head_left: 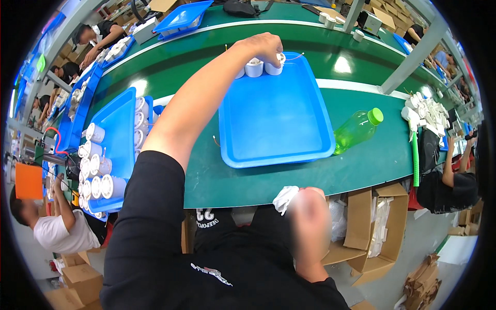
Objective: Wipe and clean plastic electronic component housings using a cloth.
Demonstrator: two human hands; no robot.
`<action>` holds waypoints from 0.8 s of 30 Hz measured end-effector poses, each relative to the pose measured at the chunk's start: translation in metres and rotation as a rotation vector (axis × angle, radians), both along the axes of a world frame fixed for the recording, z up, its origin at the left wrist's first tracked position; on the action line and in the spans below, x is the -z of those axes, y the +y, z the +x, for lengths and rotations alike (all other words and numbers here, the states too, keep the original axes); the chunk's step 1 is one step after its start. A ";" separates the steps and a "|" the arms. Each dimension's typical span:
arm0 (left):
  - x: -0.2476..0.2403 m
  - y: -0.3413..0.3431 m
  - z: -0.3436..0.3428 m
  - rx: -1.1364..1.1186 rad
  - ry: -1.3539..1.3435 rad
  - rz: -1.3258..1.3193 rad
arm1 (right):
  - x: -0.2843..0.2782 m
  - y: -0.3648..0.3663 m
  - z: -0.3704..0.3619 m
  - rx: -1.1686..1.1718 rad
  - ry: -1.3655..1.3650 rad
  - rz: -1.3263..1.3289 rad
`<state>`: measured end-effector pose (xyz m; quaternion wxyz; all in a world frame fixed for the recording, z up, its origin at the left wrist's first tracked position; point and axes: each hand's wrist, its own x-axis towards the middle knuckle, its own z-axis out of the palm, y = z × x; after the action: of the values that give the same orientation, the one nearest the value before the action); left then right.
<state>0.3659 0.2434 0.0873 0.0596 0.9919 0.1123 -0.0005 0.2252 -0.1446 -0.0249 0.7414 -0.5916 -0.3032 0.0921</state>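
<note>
My left hand [268, 49] reaches out to the far end of a blue tray [276, 132]. Its fingers are closed on a white cylindrical part [274, 69] with a thin wire beside it. A similar white cylinder [253, 68] stands just left of it in the tray, and another is partly covered by my forearm. Close to my body, by the table's front edge, my right hand [310, 212] is closed around a crumpled white cloth [285, 199]. That hand is partly blurred.
A green bottle [356, 132] stands right of the tray. At left, another blue tray [121, 121] holds several white cylinders [111, 186]. White parts [426, 111] are piled at the right. An open cardboard box [380, 232] sits below the table edge. Other people work on both sides.
</note>
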 end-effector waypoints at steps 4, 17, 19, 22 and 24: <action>0.007 0.002 -0.002 0.017 -0.043 0.010 | -0.001 0.001 -0.001 -0.021 -0.002 -0.004; -0.125 0.034 -0.166 0.031 -0.189 0.274 | 0.009 0.007 -0.023 -0.140 -0.009 -0.061; -0.179 -0.001 -0.243 0.016 -0.137 0.433 | 0.011 0.003 -0.030 -0.172 0.009 -0.061; -0.181 -0.014 -0.346 -0.165 0.048 0.253 | 0.010 0.017 -0.039 -0.258 -0.028 -0.081; -0.145 -0.025 -0.416 -0.457 0.275 0.142 | 0.014 0.029 -0.047 -0.343 -0.028 -0.140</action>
<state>-0.0502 0.2187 0.2325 -0.0272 0.9332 0.3399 -0.1137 0.1787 -0.1156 -0.0392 0.6675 -0.5825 -0.4028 0.2299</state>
